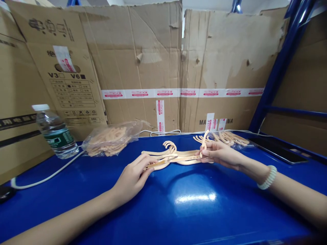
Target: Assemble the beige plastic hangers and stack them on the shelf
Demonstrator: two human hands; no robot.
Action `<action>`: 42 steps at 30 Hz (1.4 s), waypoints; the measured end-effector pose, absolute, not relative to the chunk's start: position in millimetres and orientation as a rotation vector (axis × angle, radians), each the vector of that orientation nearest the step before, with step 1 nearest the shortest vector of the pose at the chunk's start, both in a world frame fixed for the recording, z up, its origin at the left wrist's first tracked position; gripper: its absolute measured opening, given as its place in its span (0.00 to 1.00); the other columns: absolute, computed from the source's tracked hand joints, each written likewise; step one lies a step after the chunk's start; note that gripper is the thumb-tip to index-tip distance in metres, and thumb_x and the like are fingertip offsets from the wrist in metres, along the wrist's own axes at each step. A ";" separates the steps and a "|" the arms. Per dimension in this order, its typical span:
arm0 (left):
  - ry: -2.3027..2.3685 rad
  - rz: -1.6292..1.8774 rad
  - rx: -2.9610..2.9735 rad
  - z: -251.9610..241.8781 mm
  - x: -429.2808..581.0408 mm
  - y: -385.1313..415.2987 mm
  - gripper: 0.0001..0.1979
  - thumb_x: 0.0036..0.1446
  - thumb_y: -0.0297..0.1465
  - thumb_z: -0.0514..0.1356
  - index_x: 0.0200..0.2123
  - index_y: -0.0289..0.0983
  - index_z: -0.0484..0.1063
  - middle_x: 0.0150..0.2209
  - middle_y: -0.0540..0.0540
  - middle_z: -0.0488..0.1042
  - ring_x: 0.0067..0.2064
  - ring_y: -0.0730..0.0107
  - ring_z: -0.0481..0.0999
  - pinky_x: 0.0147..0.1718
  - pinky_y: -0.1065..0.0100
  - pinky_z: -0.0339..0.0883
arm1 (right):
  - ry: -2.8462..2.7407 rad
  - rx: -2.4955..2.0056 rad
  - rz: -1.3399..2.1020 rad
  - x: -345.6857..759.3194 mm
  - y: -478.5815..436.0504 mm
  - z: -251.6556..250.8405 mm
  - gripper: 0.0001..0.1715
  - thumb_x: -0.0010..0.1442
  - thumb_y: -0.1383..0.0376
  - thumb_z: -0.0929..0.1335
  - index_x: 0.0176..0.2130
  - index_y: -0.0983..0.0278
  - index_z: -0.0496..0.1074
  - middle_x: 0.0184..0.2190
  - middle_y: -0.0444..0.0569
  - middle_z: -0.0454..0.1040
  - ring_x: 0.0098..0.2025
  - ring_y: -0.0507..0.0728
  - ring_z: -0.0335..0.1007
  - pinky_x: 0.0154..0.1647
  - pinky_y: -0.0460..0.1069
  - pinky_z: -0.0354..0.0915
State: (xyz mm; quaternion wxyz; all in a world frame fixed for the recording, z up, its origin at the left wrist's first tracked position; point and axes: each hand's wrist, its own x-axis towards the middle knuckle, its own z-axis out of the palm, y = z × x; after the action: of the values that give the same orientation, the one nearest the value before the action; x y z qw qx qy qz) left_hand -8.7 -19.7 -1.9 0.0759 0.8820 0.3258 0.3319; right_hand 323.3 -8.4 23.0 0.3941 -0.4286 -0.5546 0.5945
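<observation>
Several peach-coloured clothes hangers [190,153] lie in a loose pile on the blue tabletop [153,207], their hooks pointing up and away. One hanger [166,160] is raised a little above the pile. My left hand [134,172] pinches its left end between thumb and fingers. At the right end my right hand [222,154] is closed on a peach hanger, with a curved hook piece [205,140] standing up from its fingertips. Whether both hands grip the same hanger I cannot tell. The fingers partly hide both ends.
A clear plastic bag [112,137] of hangers sits at back left beside a water bottle [57,132]. More hangers [230,137] on plastic lie behind my right hand, near a dark phone [278,149]. A white cable [51,177] crosses the table; cardboard boxes [140,68] stand behind.
</observation>
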 end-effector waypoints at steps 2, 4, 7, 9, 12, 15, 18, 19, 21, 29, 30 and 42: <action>0.974 0.994 2.647 -1.9 -8.7 -19.3 0.10 0.65 0.27 0.50 0.46 0.41 0.67 0.44 0.46 0.70 0.45 0.66 0.70 0.43 0.66 0.64 | -1.414 -1.100 1.523 323.3 -7.6 21.0 0.21 0.43 0.58 0.79 0.30 0.66 0.69 0.34 0.50 0.77 0.35 0.53 0.75 0.40 0.45 0.71; 0.980 0.996 2.654 -1.7 -8.7 -19.5 0.10 0.65 0.27 0.50 0.46 0.41 0.68 0.44 0.46 0.70 0.44 0.66 0.71 0.43 0.66 0.65 | -1.420 -1.102 1.512 322.9 -7.0 19.4 0.21 0.44 0.59 0.78 0.31 0.66 0.69 0.34 0.51 0.77 0.35 0.53 0.75 0.40 0.46 0.72; 0.979 1.008 2.665 -0.9 -8.1 -20.5 0.10 0.65 0.28 0.49 0.45 0.40 0.68 0.42 0.45 0.71 0.43 0.65 0.72 0.41 0.66 0.66 | -1.423 -1.087 1.471 321.0 -7.0 17.6 0.21 0.44 0.59 0.79 0.30 0.66 0.68 0.32 0.50 0.77 0.34 0.53 0.75 0.39 0.46 0.72; 0.973 1.008 2.667 -0.3 -7.2 -20.9 0.10 0.65 0.28 0.49 0.44 0.39 0.68 0.42 0.45 0.71 0.43 0.65 0.72 0.41 0.66 0.66 | -1.429 -1.076 1.430 319.4 -7.7 16.8 0.22 0.41 0.59 0.79 0.28 0.65 0.68 0.30 0.49 0.77 0.32 0.53 0.75 0.38 0.47 0.71; 0.961 1.005 2.671 0.4 -6.3 -20.6 0.10 0.65 0.28 0.49 0.44 0.39 0.68 0.42 0.44 0.72 0.43 0.65 0.72 0.42 0.66 0.66 | -1.443 -1.076 1.362 317.5 -8.9 15.8 0.23 0.39 0.58 0.79 0.27 0.65 0.67 0.28 0.49 0.77 0.30 0.52 0.73 0.35 0.47 0.70; 0.952 1.018 2.678 0.4 -6.6 -20.4 0.10 0.65 0.27 0.49 0.45 0.39 0.68 0.42 0.45 0.72 0.43 0.65 0.72 0.42 0.66 0.67 | -1.479 -1.075 1.293 316.3 -9.1 14.2 0.23 0.39 0.56 0.79 0.27 0.66 0.67 0.27 0.49 0.77 0.27 0.52 0.71 0.32 0.48 0.68; 0.940 1.026 2.682 0.2 -7.0 -21.0 0.10 0.64 0.27 0.50 0.45 0.39 0.68 0.41 0.45 0.72 0.43 0.66 0.72 0.42 0.66 0.67 | -1.503 -1.054 1.232 315.0 -8.8 12.5 0.23 0.39 0.57 0.78 0.26 0.65 0.66 0.25 0.47 0.75 0.26 0.52 0.70 0.32 0.48 0.67; 0.935 1.029 2.682 0.1 -7.0 -21.1 0.10 0.64 0.27 0.50 0.45 0.39 0.68 0.41 0.45 0.72 0.43 0.66 0.72 0.42 0.66 0.67 | -1.508 -1.045 1.217 314.5 -8.8 12.1 0.23 0.39 0.57 0.78 0.26 0.65 0.66 0.24 0.46 0.75 0.26 0.52 0.70 0.32 0.48 0.66; 0.929 1.033 2.681 0.0 -6.9 -21.1 0.10 0.64 0.27 0.50 0.45 0.39 0.68 0.42 0.44 0.72 0.44 0.65 0.72 0.43 0.66 0.67 | -1.517 -1.028 1.191 313.1 -9.2 12.2 0.23 0.40 0.57 0.78 0.26 0.64 0.65 0.22 0.45 0.74 0.26 0.52 0.70 0.31 0.48 0.66; 0.924 1.004 2.670 -1.8 -8.2 -18.7 0.11 0.65 0.27 0.49 0.47 0.39 0.68 0.44 0.43 0.72 0.47 0.64 0.72 0.45 0.65 0.66 | -1.532 -1.042 1.094 309.3 -12.3 15.7 0.23 0.41 0.54 0.77 0.25 0.63 0.63 0.23 0.45 0.74 0.26 0.53 0.71 0.32 0.50 0.68; 0.925 1.006 2.669 -1.9 -8.4 -18.8 0.11 0.65 0.27 0.49 0.47 0.39 0.68 0.44 0.43 0.72 0.46 0.64 0.72 0.45 0.65 0.66 | -1.532 -1.046 1.082 309.1 -12.5 15.7 0.23 0.40 0.54 0.77 0.25 0.63 0.63 0.23 0.45 0.74 0.26 0.54 0.71 0.33 0.51 0.68; 0.912 0.996 2.652 -1.7 -7.8 -20.2 0.10 0.64 0.27 0.50 0.45 0.38 0.68 0.43 0.43 0.73 0.45 0.63 0.73 0.45 0.63 0.67 | -1.586 -1.059 0.937 306.5 -15.5 17.3 0.20 0.42 0.54 0.75 0.23 0.62 0.64 0.23 0.46 0.74 0.24 0.54 0.69 0.30 0.51 0.68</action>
State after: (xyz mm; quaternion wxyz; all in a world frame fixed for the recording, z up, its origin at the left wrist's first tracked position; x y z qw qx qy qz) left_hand -7.8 -20.2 -1.7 0.0828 0.8880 0.3055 0.3335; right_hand 306.5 -15.5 17.3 0.4867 -0.4353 -0.6521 0.3852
